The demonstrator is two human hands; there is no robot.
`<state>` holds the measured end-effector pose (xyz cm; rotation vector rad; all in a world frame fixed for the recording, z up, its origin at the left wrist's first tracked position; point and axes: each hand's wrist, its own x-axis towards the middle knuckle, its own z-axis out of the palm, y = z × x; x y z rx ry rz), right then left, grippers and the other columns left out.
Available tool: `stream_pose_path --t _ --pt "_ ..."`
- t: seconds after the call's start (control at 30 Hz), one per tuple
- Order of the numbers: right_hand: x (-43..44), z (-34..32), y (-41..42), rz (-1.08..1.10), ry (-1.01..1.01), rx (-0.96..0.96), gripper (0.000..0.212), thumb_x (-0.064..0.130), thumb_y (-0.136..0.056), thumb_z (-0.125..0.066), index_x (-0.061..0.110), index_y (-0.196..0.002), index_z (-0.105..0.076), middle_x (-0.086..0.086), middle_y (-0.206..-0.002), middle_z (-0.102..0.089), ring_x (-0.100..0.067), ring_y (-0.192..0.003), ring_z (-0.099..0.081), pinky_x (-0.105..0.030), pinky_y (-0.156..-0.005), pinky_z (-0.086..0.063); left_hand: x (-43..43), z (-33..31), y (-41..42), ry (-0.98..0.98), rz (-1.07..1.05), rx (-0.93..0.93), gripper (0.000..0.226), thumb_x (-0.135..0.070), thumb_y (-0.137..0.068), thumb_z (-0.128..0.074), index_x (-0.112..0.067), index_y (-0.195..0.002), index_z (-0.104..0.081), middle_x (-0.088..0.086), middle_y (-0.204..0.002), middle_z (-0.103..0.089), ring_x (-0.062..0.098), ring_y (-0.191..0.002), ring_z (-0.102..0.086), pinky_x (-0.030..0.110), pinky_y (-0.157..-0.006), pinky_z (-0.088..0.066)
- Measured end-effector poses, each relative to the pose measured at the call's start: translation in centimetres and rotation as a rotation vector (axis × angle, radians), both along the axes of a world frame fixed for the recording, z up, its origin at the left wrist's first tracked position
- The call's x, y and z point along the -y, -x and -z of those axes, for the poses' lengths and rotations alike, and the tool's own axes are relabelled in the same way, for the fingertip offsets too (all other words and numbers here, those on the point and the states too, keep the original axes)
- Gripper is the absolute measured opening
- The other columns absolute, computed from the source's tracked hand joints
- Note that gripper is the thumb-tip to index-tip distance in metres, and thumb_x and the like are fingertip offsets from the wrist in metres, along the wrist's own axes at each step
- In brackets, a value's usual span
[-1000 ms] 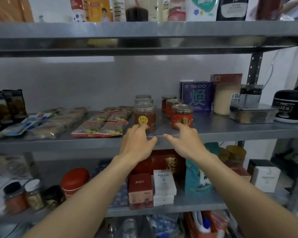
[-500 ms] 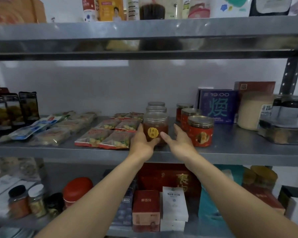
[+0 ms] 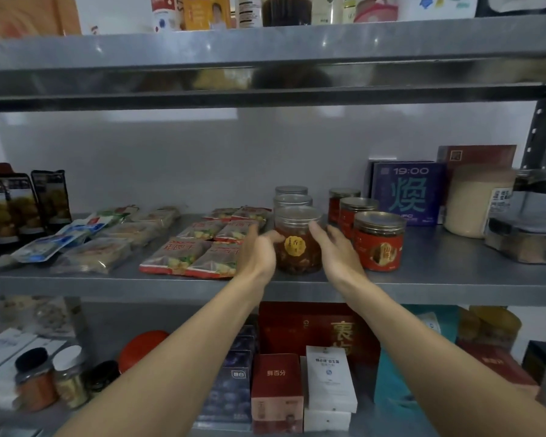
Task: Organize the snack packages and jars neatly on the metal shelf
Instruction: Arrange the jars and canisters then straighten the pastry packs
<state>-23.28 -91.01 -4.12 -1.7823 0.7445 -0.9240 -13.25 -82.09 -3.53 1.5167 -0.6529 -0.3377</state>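
A clear jar (image 3: 298,247) with dark contents and a round yellow label stands at the front of the middle metal shelf (image 3: 438,283). My left hand (image 3: 259,252) holds its left side, thumb across the front. My right hand (image 3: 338,255) holds its right side the same way. Two more clear jars (image 3: 292,197) line up behind it. Three red-labelled jars (image 3: 379,244) with gold lids stand in a row just to the right. Red snack packets (image 3: 199,247) lie flat in two rows to the left, and paler packets (image 3: 108,244) lie further left.
A purple box (image 3: 408,190), a white-filled jar (image 3: 476,200) and clear containers (image 3: 530,222) fill the shelf's right end. Dark upright bags (image 3: 16,203) stand far left. The upper shelf (image 3: 265,55) hangs low overhead. Boxes and jars crowd the lower shelf (image 3: 328,383).
Both hands rose from the shelf's front edge, moved in and closed on the front clear jar. The view shifted closer and to the left.
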Motion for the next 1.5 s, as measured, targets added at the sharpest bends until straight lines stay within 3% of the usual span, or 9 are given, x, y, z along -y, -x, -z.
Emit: stream_pose_path --t 0.1,0.23,0.3,0.47,0.63,0.83,1.03,1.2,1.5 --pt "0.3 -0.8 -0.7 -0.083 -0.064 0.094 0.083 0.080 -0.082 -0.033 0.029 -0.147 -0.040 0.004 -0.149 -0.044 -0.019 -0.136 -0.040 -0.043 -0.114 -0.030 0.8 -1.0 -0.2 0.125 0.091 -0.224 0.073 -0.064 -0.073 -0.049 -0.024 -0.133 -0.053 0.004 -0.134 -0.056 0.023 -0.119 -0.054 0.044 -0.101 -0.042" --pt "0.8 -1.6 -1.8 -0.186 -0.221 0.282 0.085 0.081 -0.081 -0.035 0.025 -0.143 -0.046 0.009 -0.140 -0.049 -0.014 -0.130 -0.044 -0.042 -0.114 -0.031 2.4 -1.1 -0.4 0.228 0.212 -0.380 0.046 -0.060 -0.093 -0.037 -0.025 -0.101 -0.066 0.001 -0.097 -0.068 0.018 -0.092 -0.063 0.032 -0.070 -0.048" --pt "1.7 -1.7 -2.7 -0.211 -0.325 0.296 0.104 0.094 -0.062 -0.041 0.026 -0.140 -0.051 0.001 -0.142 -0.053 -0.019 -0.130 -0.049 -0.047 -0.114 -0.032 3.4 -1.2 -0.8 0.261 0.253 -0.414 0.054 -0.062 -0.090 -0.039 -0.020 -0.109 -0.068 0.006 -0.100 -0.071 0.023 -0.095 -0.066 0.034 -0.075 -0.051" --pt "2.7 -2.1 -3.9 -0.234 -0.393 0.368 0.076 0.075 -0.085 -0.034 0.020 -0.131 -0.060 -0.007 -0.123 -0.067 -0.023 -0.111 -0.063 -0.042 -0.096 -0.049 4.9 -0.9 -1.5 0.309 0.285 -0.491 0.051 -0.059 -0.089 -0.044 -0.017 -0.101 -0.071 0.013 -0.098 -0.073 0.028 -0.095 -0.067 0.036 -0.077 -0.052" --pt "3.8 -1.8 -4.4 -0.301 -0.476 0.412 0.077 0.076 -0.083 -0.039 0.017 -0.125 -0.065 -0.011 -0.115 -0.071 -0.029 -0.110 -0.065 -0.050 -0.101 -0.046 5.9 -0.4 -2.3 0.318 0.289 -0.526 0.056 -0.061 -0.085 -0.049 -0.015 -0.107 -0.072 0.015 -0.103 -0.073 0.032 -0.101 -0.067 0.047 -0.094 -0.050" --pt "4.3 -1.4 -4.9 -0.381 -0.522 0.441 0.073 0.071 -0.086 -0.040 0.012 -0.119 -0.068 -0.012 -0.110 -0.073 -0.029 -0.106 -0.068 -0.047 -0.096 -0.050 6.8 0.1 -2.6 0.358 0.280 -0.545 0.059 -0.061 -0.076 -0.059 -0.014 -0.109 -0.072 0.015 -0.106 -0.072 0.033 -0.104 -0.067 0.051 -0.100 -0.046" --pt "4.5 -1.3 -4.8 -0.345 -0.495 0.438 0.071 0.071 -0.082 -0.046 0.017 -0.124 -0.065 -0.011 -0.116 -0.071 -0.027 -0.109 -0.066 -0.047 -0.098 -0.049 7.0 0.2 -2.6 0.334 0.273 -0.479 0.054 -0.058 -0.083 -0.054 -0.015 -0.111 -0.071 0.012 -0.104 -0.073 0.030 -0.101 -0.068 0.047 -0.096 -0.049" --pt "4.6 -1.5 -4.3 -0.323 -0.486 0.442 0.058 0.066 -0.087 -0.045 0.019 -0.111 -0.070 -0.008 -0.105 -0.074 -0.024 -0.099 -0.070 -0.044 -0.092 -0.052 6.7 -0.1 -1.8 0.304 0.294 -0.472 0.054 -0.056 -0.083 -0.055 -0.014 -0.113 -0.070 0.012 -0.104 -0.073 0.031 -0.101 -0.068 0.047 -0.096 -0.050" --pt "4.2 -1.5 -4.0 -0.248 -0.454 0.402 0.074 0.075 -0.075 -0.054 0.023 -0.128 -0.063 -0.007 -0.121 -0.069 -0.026 -0.113 -0.064 -0.050 -0.103 -0.045 6.0 -0.5 -1.8 0.244 0.288 -0.400 0.052 -0.055 -0.086 -0.051 -0.014 -0.113 -0.069 0.012 -0.106 -0.073 0.029 -0.101 -0.067 0.044 -0.094 -0.051"
